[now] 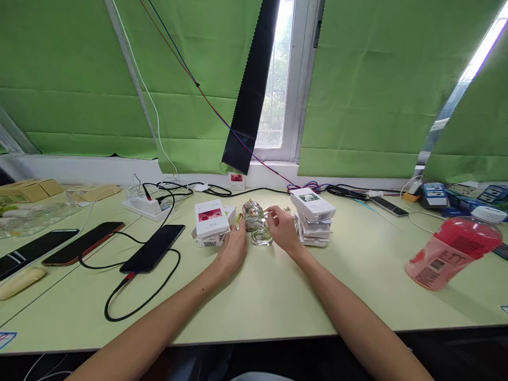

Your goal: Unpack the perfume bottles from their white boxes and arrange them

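Observation:
Several small clear glass perfume bottles point(262, 234) with gold-coloured caps stand close together on the table between two piles of white boxes. My left hand point(233, 246) is by the left pile point(210, 218), its fingers closed around a bottle whose gold cap shows above the fingertips. On the other side, my right hand point(282, 228) is bent over the group, thumb and fingers pinched at a bottle; its palm hides part of what it touches. The right pile of white boxes point(313, 217) stands just beyond that hand, its top box printed with green leaves.
Phones point(153, 248) and looped black cables lie to the left, near a white power strip point(147, 206). A pink drink bottle point(452, 248) is at the right. Cables run along the back below the window, where a small box point(237, 181) stands.

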`<state>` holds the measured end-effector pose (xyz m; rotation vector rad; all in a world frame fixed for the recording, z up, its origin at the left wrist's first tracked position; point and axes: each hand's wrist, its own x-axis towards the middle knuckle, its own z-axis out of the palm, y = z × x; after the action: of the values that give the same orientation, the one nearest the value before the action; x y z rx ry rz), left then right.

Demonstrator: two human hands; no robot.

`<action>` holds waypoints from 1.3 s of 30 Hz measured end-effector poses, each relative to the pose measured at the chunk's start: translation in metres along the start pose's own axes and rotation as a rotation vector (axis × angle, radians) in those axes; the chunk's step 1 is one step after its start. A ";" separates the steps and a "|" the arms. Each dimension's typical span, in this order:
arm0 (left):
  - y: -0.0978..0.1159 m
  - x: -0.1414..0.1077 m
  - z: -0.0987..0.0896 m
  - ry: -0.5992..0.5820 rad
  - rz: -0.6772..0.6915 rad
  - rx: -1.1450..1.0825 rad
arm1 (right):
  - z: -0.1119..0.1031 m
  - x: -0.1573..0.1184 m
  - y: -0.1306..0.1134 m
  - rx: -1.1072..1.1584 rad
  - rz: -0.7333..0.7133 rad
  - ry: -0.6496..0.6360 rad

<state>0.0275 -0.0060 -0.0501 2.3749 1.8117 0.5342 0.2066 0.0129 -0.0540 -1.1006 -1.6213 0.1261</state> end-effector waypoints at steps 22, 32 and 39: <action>0.002 0.002 0.010 0.284 0.224 -0.144 | -0.001 0.000 -0.004 -0.071 0.110 -0.146; 0.008 0.001 0.002 0.495 0.319 -0.206 | 0.001 -0.003 -0.004 -0.008 0.085 -0.151; 0.009 0.001 0.001 0.618 0.455 -0.285 | 0.003 -0.005 -0.008 0.019 0.039 -0.178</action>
<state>0.0364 -0.0072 -0.0483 2.5778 1.1950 1.6037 0.1997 0.0064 -0.0540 -1.1329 -1.7529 0.2712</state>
